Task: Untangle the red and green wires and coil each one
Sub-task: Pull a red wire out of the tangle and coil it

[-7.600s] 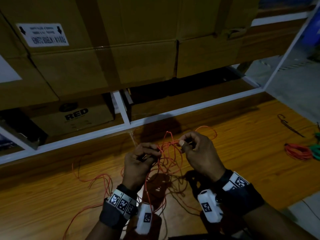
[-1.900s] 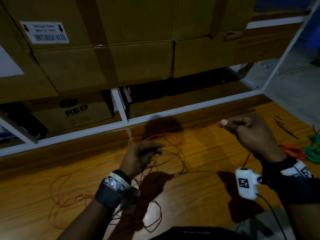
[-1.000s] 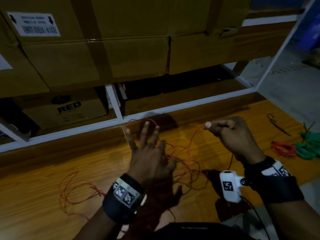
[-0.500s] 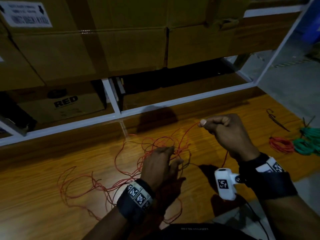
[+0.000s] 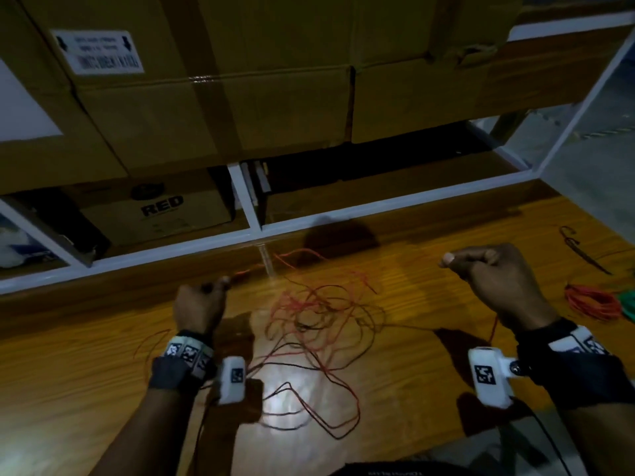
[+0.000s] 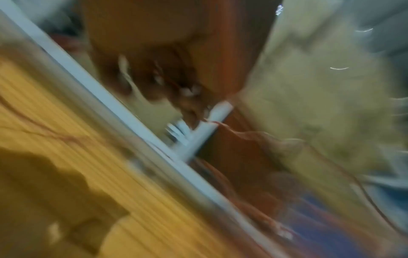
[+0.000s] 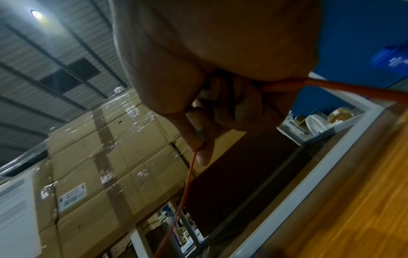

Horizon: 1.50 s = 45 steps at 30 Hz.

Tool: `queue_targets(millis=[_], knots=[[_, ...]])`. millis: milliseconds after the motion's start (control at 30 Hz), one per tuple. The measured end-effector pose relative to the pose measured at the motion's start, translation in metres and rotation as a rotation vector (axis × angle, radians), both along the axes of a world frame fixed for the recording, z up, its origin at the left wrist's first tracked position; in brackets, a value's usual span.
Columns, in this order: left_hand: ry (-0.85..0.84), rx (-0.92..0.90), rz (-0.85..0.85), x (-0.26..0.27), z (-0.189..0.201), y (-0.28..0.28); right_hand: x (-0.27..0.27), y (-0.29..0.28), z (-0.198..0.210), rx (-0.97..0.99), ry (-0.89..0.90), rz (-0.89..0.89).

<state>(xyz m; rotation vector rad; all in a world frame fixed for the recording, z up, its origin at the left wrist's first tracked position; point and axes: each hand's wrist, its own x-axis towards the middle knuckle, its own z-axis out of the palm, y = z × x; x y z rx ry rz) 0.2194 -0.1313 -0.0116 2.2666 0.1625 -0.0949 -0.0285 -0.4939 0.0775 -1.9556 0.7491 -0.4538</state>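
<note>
A loose tangle of red wire (image 5: pixel 319 317) lies on the wooden table (image 5: pixel 86 372) between my hands, with long loops trailing toward me. My left hand (image 5: pixel 202 300) pinches a strand of it at the tangle's left. My right hand (image 5: pixel 481 273) is raised at the right, its fingers curled round another strand. In the right wrist view the red wire (image 7: pixel 189 178) runs out from between thumb and finger of the right hand (image 7: pixel 198 136). The left wrist view is blurred; a red strand (image 6: pixel 232 129) leaves the fingers there. A coiled red wire (image 5: pixel 591 302) and a green coil (image 5: pixel 627 304) lie at the table's right edge.
A white metal rack frame (image 5: pixel 309 218) runs along the table's far side, with cardboard boxes (image 5: pixel 213 97) stacked on and under it. A dark hooked tool (image 5: pixel 580 249) lies at the far right of the table. The grey floor (image 5: pixel 598 159) shows beyond the right corner.
My hands have moved apart: the left went left out of the tangle holding a strand, the right went right. The tangle now lies spread between them.
</note>
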Motion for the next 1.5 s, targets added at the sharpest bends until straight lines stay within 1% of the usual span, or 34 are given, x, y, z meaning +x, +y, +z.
queue_targets(millis=[33,67,133,200,233,267,300,333,367,400,433,467,500,533,567,600,633,667,700,767,900,967,1000,1033,1067,1133,1200,1267,1333,1400,1467,1500], knots=[[0.021,0.094,0.126,0.011,-0.001,0.015,0.002,0.005,-0.002,-0.010,0.006,0.019],[0.024,0.151,0.195,0.021,-0.001,0.029,0.006,0.010,-0.002,-0.010,-0.001,0.030],[0.022,0.231,0.248,0.030,0.000,0.048,0.013,0.019,-0.003,0.006,-0.031,0.041],[-0.015,0.388,0.210,0.030,0.004,0.051,0.019,0.027,-0.001,0.008,-0.044,0.055],[-0.080,0.463,0.157,0.028,0.006,0.048,0.022,0.030,-0.001,0.002,-0.045,0.061],[-0.201,0.491,0.093,0.021,0.011,0.040,0.025,0.032,-0.001,-0.002,-0.044,0.065],[-0.369,0.459,0.015,0.010,0.017,0.028,0.027,0.035,0.000,-0.006,-0.043,0.070],[-0.556,0.384,-0.089,-0.003,0.023,0.015,0.028,0.037,0.000,-0.010,-0.046,0.075],[-0.713,0.297,-0.229,-0.021,0.032,-0.003,0.029,0.038,0.001,-0.011,-0.052,0.080],[-0.788,0.211,-0.407,-0.039,0.041,-0.023,0.029,0.040,0.002,-0.011,-0.058,0.086],[-0.801,0.151,-0.623,-0.056,0.047,-0.045,0.029,0.041,0.002,-0.013,-0.062,0.091],[-0.757,0.151,-0.836,-0.069,0.054,-0.066,0.030,0.042,0.003,-0.016,-0.066,0.097],[-0.671,0.205,-1.015,-0.076,0.054,-0.085,0.030,0.043,0.004,-0.021,-0.068,0.100],[-0.575,0.313,-1.147,-0.078,0.051,-0.101,0.030,0.043,0.005,-0.024,-0.068,0.100],[-0.503,0.457,-1.229,-0.074,0.045,-0.111,0.029,0.044,0.006,-0.030,-0.065,0.097],[-0.472,0.581,-1.263,-0.069,0.039,-0.118,0.027,0.044,0.006,-0.036,-0.061,0.094],[-0.472,0.661,-1.272,-0.063,0.033,-0.120,0.024,0.042,0.006,-0.044,-0.057,0.087],[-0.480,0.694,-1.259,-0.057,0.031,-0.118,0.021,0.041,0.005,-0.048,-0.054,0.081],[-0.488,0.681,-1.239,-0.053,0.029,-0.115,0.017,0.039,0.004,-0.047,-0.051,0.072],[-0.473,0.604,-1.214,-0.046,0.027,-0.107,0.008,0.036,0.003,-0.020,-0.047,0.054],[-0.469,0.514,-1.185,-0.040,0.026,-0.099,0.002,0.036,0.003,-0.002,-0.051,0.041],[-0.382,0.383,-1.173,-0.038,0.024,-0.095,0.003,0.032,0.005,-0.005,-0.073,-0.002],[-0.309,0.319,-1.138,-0.035,0.023,-0.091,0.003,0.030,0.007,0.003,-0.088,-0.018],[-0.255,0.298,-1.070,-0.029,0.020,-0.084,0.002,0.027,0.008,0.015,-0.101,-0.031],[-0.240,0.323,-0.985,-0.021,0.018,-0.076,0.001,0.025,0.009,0.024,-0.108,-0.037],[-0.201,0.466,-0.800,-0.001,0.013,-0.050,-0.004,0.020,0.010,0.022,-0.100,-0.041],[-0.078,0.640,-0.557,0.022,0.010,-0.017,-0.009,0.015,0.010,0.015,-0.103,-0.063],[0.059,0.726,-0.350,0.039,0.007,0.017,-0.011,0.011,0.008,0.029,-0.109,-0.081],[0.121,0.725,-0.286,0.049,0.000,0.040,-0.009,0.013,0.007,0.038,-0.097,-0.062],[0.117,0.705,-0.293,0.046,-0.002,0.041,-0.003,0.020,0.004,0.029,-0.092,-0.028],[0.041,0.727,-0.352,0.036,0.002,0.030,0.004,0.027,0.002,0.032,-0.092,0.003],[-0.062,0.753,-0.398,0.030,0.004,0.021,0.008,0.030,0.001,0.043,-0.093,0.011]])
